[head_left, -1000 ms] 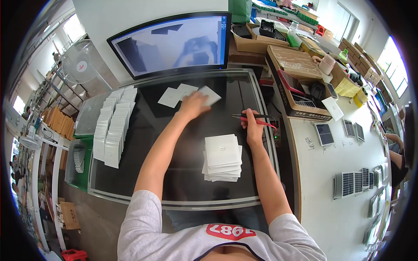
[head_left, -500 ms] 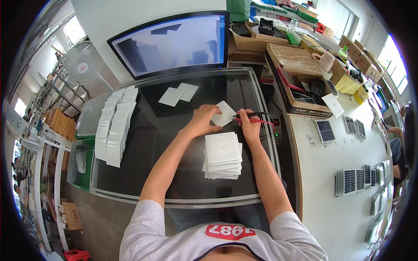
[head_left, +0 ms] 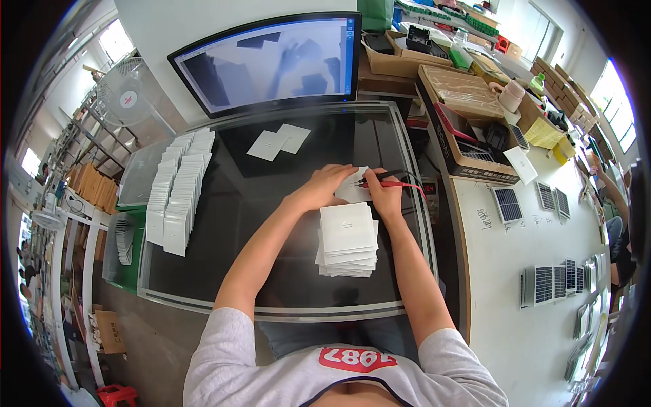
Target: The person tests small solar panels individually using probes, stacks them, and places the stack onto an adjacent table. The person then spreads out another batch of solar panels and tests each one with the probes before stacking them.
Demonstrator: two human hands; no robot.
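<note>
A small white square panel [head_left: 350,192] lies on the dark glass tabletop, partly covered by my hands. My left hand [head_left: 325,186] grips its left side, fingers along the far edge and thumb near the close one. In my right hand [head_left: 385,195] is a pair of test probes [head_left: 371,182], one black and one red, closed in the fingers. Their tips point at the middle of the panel; whether they touch it I cannot tell. Just in front of my hands stands a stack of similar white panels [head_left: 346,229]. Two more loose panels [head_left: 268,144] overlap farther back.
Long leaning rows of white panels [head_left: 178,216] line the table's left side, beside a green bin [head_left: 133,261]. A monitor [head_left: 271,68] stands behind. At right, a white table [head_left: 498,254] carries solar panels [head_left: 507,205] and an open carton [head_left: 475,166]. A meter [head_left: 430,189] sits between the tables.
The panel under my hands has turned and shifted slightly. My left fingers have moved right across its far edge, and the probe tips have moved left over its face.
</note>
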